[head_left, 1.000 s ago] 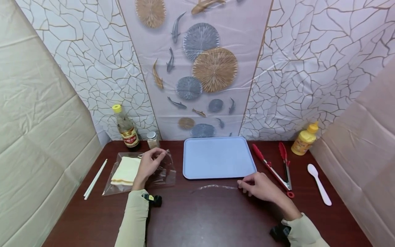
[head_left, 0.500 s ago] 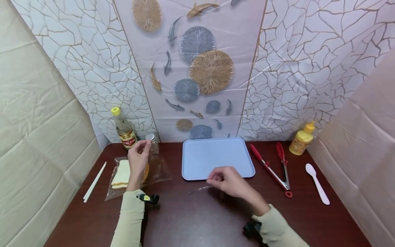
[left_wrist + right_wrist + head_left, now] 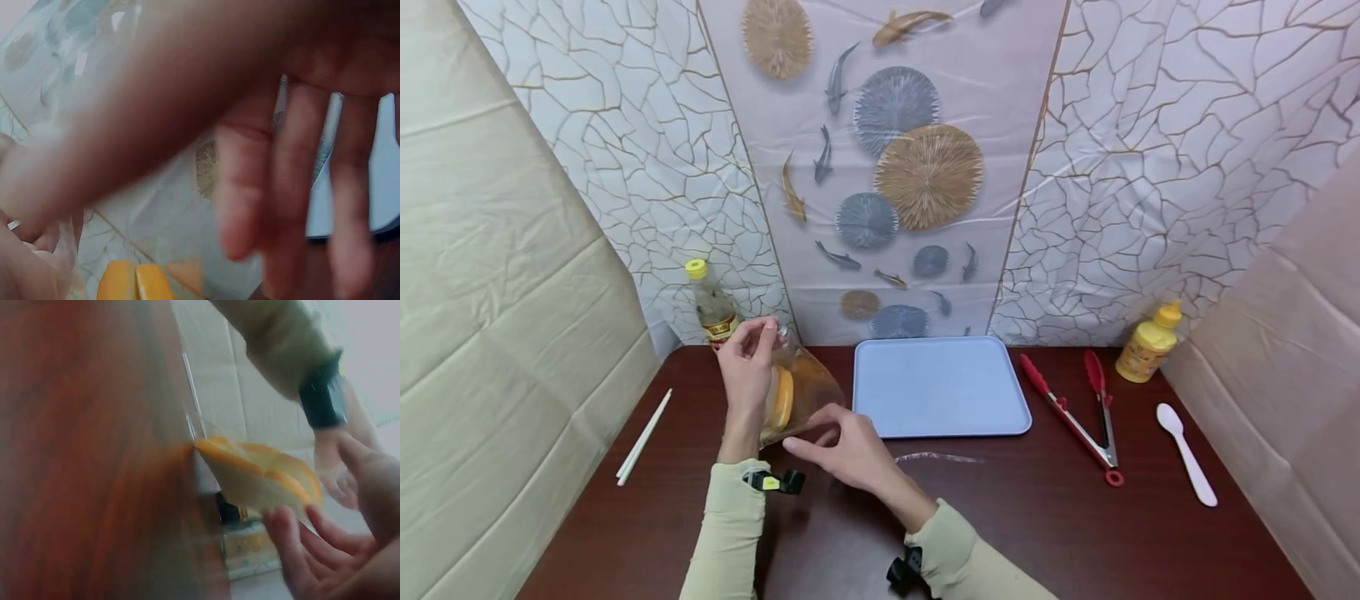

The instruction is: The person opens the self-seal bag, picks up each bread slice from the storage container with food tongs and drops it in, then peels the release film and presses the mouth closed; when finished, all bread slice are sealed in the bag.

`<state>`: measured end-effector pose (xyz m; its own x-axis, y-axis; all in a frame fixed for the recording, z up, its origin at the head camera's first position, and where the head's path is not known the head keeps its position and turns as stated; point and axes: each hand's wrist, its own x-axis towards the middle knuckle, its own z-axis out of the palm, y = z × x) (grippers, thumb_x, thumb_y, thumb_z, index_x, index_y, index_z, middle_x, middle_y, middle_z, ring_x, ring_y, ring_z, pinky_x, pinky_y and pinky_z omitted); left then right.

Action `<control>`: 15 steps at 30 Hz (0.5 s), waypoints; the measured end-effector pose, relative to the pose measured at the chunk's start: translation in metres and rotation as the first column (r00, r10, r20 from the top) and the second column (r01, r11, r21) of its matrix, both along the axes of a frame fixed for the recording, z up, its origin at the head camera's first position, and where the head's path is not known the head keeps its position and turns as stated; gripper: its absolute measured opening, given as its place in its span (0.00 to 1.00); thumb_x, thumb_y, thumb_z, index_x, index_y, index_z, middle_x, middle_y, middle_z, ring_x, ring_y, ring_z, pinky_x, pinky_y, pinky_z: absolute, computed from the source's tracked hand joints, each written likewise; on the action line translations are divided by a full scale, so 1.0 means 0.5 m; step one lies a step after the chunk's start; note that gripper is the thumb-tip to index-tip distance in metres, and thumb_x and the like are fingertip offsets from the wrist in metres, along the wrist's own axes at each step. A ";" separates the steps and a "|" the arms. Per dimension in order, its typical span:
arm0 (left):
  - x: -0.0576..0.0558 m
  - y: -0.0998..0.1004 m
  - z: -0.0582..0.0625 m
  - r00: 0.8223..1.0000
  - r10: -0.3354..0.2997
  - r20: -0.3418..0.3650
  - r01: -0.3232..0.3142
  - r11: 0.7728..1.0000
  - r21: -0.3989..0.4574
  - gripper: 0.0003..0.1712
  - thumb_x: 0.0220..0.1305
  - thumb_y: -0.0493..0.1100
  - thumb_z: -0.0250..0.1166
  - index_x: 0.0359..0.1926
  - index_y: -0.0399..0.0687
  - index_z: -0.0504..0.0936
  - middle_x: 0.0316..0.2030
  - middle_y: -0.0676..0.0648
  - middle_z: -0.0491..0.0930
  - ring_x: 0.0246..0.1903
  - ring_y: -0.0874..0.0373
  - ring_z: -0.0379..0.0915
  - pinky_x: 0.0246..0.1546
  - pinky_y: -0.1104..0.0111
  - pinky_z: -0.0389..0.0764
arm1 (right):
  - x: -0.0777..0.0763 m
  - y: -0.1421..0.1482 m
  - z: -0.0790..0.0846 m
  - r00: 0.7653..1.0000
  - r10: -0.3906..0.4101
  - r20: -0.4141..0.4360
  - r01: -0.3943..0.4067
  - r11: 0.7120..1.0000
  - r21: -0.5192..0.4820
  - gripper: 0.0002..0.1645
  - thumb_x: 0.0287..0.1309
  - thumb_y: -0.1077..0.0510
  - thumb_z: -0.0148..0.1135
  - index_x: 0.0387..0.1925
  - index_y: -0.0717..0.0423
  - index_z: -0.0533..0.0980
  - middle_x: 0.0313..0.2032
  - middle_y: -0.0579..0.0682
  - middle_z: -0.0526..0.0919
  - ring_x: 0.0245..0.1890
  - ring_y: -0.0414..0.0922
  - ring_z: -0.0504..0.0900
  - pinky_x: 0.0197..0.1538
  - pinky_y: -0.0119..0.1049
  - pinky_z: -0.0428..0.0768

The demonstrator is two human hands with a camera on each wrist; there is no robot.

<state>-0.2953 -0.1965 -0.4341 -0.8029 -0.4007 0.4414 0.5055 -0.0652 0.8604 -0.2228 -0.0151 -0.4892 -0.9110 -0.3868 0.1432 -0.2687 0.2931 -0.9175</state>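
Note:
A clear plastic bag (image 3: pixel 818 385) with bread slices (image 3: pixel 781 398) inside hangs from my left hand (image 3: pixel 748 367), whose thumb and fingertips pinch its top. In the right wrist view the bread slices (image 3: pixel 256 465) are upright side by side, yellow crusts showing. My right hand (image 3: pixel 853 450) is beside the bag's lower right part, thumb and fingers apart; whether it touches the plastic I cannot tell. The left wrist view is blurred, with spread fingers (image 3: pixel 244 200) in front of the tray. A thin clear plastic strip (image 3: pixel 938 457) lies on the table.
A light blue tray (image 3: pixel 942 387) lies at the back centre. Red-handled tongs (image 3: pixel 1078 425), a white spoon (image 3: pixel 1186 454) and a yellow squeeze bottle (image 3: pixel 1148 343) are to its right. White chopsticks (image 3: pixel 644 437) lie left; a yellow-capped sauce bottle (image 3: pixel 709 300) stands behind my left hand.
My left hand has raised the bag of bread off the table. My right hand has let go of the plastic strip near the tray and moved left to the bag.

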 end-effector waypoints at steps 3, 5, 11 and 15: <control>0.002 0.003 0.007 1.000 -0.001 -0.007 0.001 1.000 0.010 0.16 0.76 0.40 0.70 0.49 0.26 0.87 0.39 0.51 0.90 0.35 0.62 0.87 0.44 0.71 0.89 | 0.003 -0.006 0.003 0.993 -0.078 -0.088 0.074 0.996 -0.056 0.17 0.70 0.39 0.72 0.46 0.46 0.85 0.41 0.43 0.92 0.38 0.40 0.90 0.42 0.32 0.87; 0.004 0.003 0.012 1.000 -0.004 -0.009 0.004 1.000 0.018 0.16 0.76 0.40 0.70 0.49 0.26 0.87 0.38 0.50 0.90 0.35 0.61 0.87 0.43 0.71 0.89 | -0.003 -0.003 0.003 0.983 -0.122 -0.141 0.107 0.988 -0.107 0.10 0.74 0.46 0.70 0.44 0.46 0.86 0.41 0.43 0.92 0.39 0.41 0.90 0.43 0.35 0.88; 0.024 -0.003 0.044 0.999 -0.016 -0.033 0.018 0.999 0.042 0.14 0.76 0.38 0.70 0.48 0.26 0.86 0.38 0.50 0.91 0.35 0.59 0.88 0.44 0.71 0.89 | -0.029 0.040 0.035 0.961 -0.174 -0.214 0.119 0.961 -0.249 0.06 0.74 0.53 0.71 0.44 0.49 0.89 0.42 0.46 0.92 0.39 0.41 0.89 0.41 0.35 0.90; 0.049 0.004 0.079 0.990 -0.115 -0.078 0.118 0.992 0.045 0.13 0.76 0.33 0.67 0.52 0.24 0.85 0.41 0.44 0.91 0.41 0.55 0.91 0.51 0.66 0.90 | -0.047 0.099 0.083 0.932 -0.249 -0.263 0.151 0.927 -0.343 0.06 0.72 0.53 0.72 0.44 0.51 0.89 0.42 0.49 0.93 0.43 0.41 0.90 0.49 0.35 0.89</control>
